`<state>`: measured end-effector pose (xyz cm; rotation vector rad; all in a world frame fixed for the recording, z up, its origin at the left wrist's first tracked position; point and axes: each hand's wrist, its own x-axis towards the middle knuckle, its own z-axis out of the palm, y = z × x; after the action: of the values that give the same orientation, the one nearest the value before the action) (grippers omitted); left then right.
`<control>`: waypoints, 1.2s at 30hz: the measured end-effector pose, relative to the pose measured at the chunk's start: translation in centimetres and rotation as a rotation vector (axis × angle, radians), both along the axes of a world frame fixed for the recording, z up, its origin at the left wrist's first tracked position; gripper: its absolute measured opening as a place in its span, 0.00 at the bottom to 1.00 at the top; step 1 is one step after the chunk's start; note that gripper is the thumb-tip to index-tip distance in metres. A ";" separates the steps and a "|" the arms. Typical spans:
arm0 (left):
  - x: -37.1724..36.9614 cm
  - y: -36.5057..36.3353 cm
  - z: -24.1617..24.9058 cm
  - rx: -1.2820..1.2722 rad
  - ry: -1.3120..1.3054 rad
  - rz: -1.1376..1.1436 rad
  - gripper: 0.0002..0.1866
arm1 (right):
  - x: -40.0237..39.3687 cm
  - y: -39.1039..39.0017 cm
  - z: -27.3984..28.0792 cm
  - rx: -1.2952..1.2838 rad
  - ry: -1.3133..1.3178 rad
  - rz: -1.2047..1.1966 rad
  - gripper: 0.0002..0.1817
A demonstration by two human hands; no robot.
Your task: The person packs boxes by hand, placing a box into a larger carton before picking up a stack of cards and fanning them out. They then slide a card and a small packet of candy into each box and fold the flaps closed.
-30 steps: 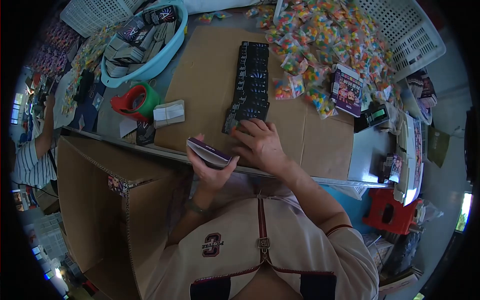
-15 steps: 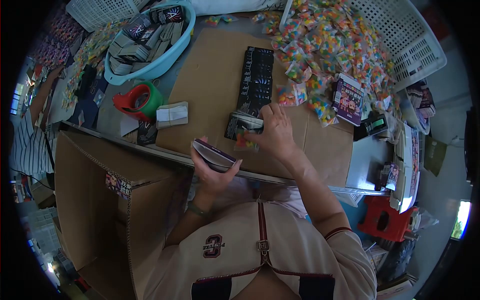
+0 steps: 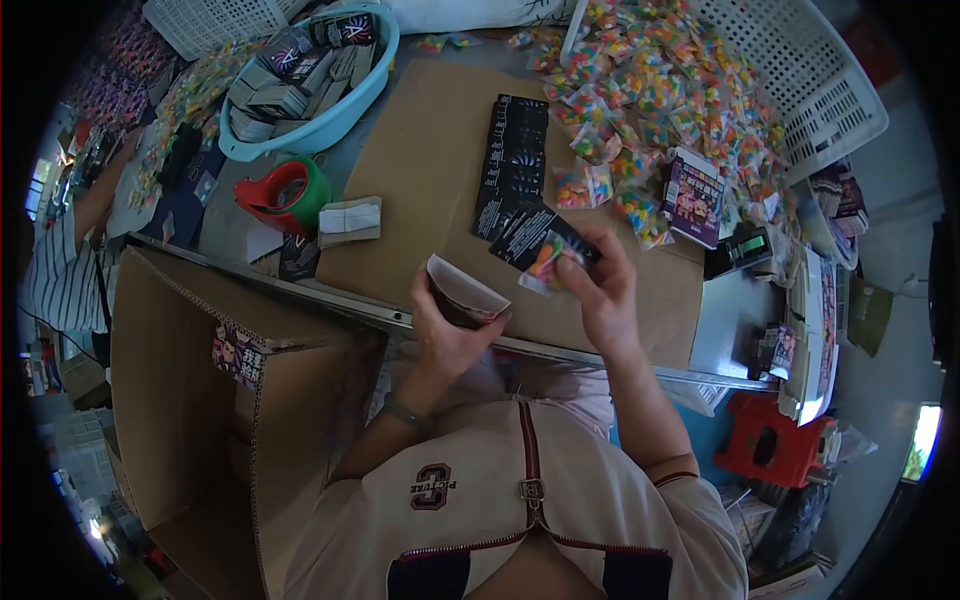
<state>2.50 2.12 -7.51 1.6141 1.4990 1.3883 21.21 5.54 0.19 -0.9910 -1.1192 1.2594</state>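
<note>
My left hand [image 3: 450, 340] is wrapped round a small open box [image 3: 468, 292], its white inner flap raised, at the table's front edge. To its right, my right hand [image 3: 608, 290] pinches a black printed card [image 3: 535, 238] together with a small clear bag of colourful pieces [image 3: 546, 266]. The box and the bag are apart. Beyond the held card, a row of overlapping black cards [image 3: 518, 150] lies on the flat cardboard sheet [image 3: 420, 150].
A blue basin [image 3: 318, 138] holds card bundles. Near it are a red and green tape roll [image 3: 290, 195] and a banded stack [image 3: 350, 218]. Candy-like bags [image 3: 650, 90] heap beside a purple box [image 3: 694, 198]. A large open carton [image 3: 180, 400] stands front left; a co-worker's striped sleeve [image 3: 60, 280] shows left.
My right hand has moved right and towards me, lifting a black card and a bag off the sheet. My left hand has shifted right with the box, which now gapes wider.
</note>
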 end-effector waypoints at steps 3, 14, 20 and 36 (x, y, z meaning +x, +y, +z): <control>0.9 0.9 -1.0 0.067 0.043 0.085 0.59 | -0.4 -0.4 5.2 0.036 0.118 0.108 0.17; 1.1 0.4 -0.9 0.091 0.006 0.100 0.57 | -0.1 1.4 7.1 0.371 -0.622 0.197 0.16; -0.7 -0.5 -3.0 0.201 -0.121 -0.063 0.61 | 0.4 -1.2 -0.8 0.439 -0.658 0.010 0.16; -0.4 0.0 -0.2 0.097 0.061 -0.462 0.61 | 0.9 -1.9 -6.1 0.500 -0.933 -0.014 0.13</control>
<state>2.12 2.11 -7.68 1.9253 1.0096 1.1702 22.09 3.62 -5.89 -1.2037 -2.0044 0.4024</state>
